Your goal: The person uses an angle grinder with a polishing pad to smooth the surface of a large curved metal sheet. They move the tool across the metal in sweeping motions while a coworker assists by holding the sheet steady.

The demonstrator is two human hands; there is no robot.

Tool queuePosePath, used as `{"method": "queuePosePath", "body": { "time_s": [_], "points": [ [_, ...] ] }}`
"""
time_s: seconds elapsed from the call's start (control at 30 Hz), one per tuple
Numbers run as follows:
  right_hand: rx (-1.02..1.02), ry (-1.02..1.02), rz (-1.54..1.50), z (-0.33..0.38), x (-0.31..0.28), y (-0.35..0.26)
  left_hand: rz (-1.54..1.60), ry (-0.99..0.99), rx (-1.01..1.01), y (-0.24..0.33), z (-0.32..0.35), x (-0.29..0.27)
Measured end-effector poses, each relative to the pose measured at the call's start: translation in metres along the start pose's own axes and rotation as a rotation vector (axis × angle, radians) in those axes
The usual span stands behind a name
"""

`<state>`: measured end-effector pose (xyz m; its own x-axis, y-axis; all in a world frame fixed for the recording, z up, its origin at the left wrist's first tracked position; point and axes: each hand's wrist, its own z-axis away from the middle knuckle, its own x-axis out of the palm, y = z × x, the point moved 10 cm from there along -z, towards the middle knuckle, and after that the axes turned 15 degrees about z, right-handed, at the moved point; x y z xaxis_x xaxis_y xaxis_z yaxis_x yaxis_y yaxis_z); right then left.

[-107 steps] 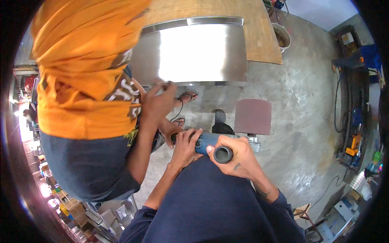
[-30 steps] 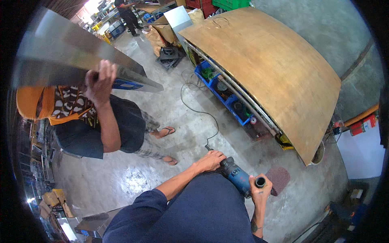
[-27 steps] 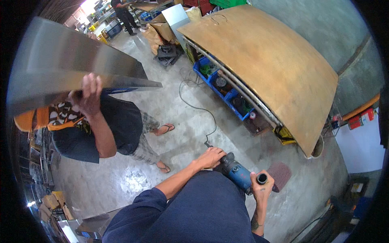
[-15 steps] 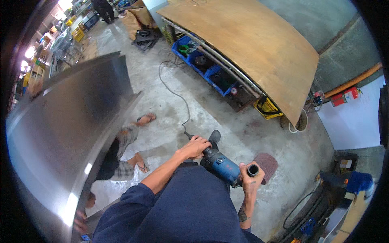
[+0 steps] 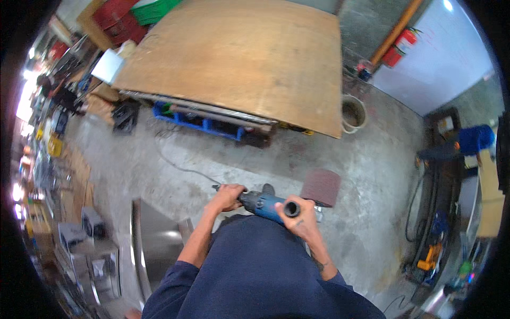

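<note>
Across the front of my body I hold a blue-and-black corded drum sander (image 5: 270, 207). Its wide reddish-brown abrasive drum (image 5: 321, 187) sits at the right end. My left hand (image 5: 227, 197) is closed round the black rear handle, where the power cord (image 5: 187, 170) comes out. My right hand (image 5: 303, 219) grips the black round side handle (image 5: 291, 209), whose hollow end points up at me. I cannot tell whether the drum is turning. Part of the tool's body is hidden behind my right hand.
Ahead stands a table with a wooden top (image 5: 239, 58), blue bins (image 5: 207, 125) beneath it. A bucket (image 5: 353, 112) is at its right corner. Shiny sheet metal (image 5: 156, 239) lies low on the left. A fire extinguisher (image 5: 399, 48) hangs far right; cables (image 5: 417, 212) and tools lie right.
My view has swung left, towards the wooden table. The large metal sheet beside me has moved down and back, and the person carrying it is mostly out of view. Both hands keep their grip.
</note>
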<state>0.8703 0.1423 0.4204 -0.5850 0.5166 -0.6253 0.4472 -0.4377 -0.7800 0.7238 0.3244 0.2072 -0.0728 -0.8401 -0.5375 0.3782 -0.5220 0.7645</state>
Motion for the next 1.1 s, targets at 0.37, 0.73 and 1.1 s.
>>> {"method": "queuePosePath", "body": {
  "time_s": [0.37,0.73,1.1],
  "points": [
    [-0.128,0.051,-0.102,-0.087,-0.024,-0.034,-0.075,-0.334,-0.087,0.021,-0.051,-0.072],
    [-0.172,-0.022,-0.067,-0.293,0.047,-0.050,0.419,-0.381,-0.375,-0.080,-0.102,-0.194],
    [-0.070,0.332,-0.258,-0.433,0.119,-0.037,0.228,0.167,-0.321,-0.159,-0.143,-0.321]
  ]
}}
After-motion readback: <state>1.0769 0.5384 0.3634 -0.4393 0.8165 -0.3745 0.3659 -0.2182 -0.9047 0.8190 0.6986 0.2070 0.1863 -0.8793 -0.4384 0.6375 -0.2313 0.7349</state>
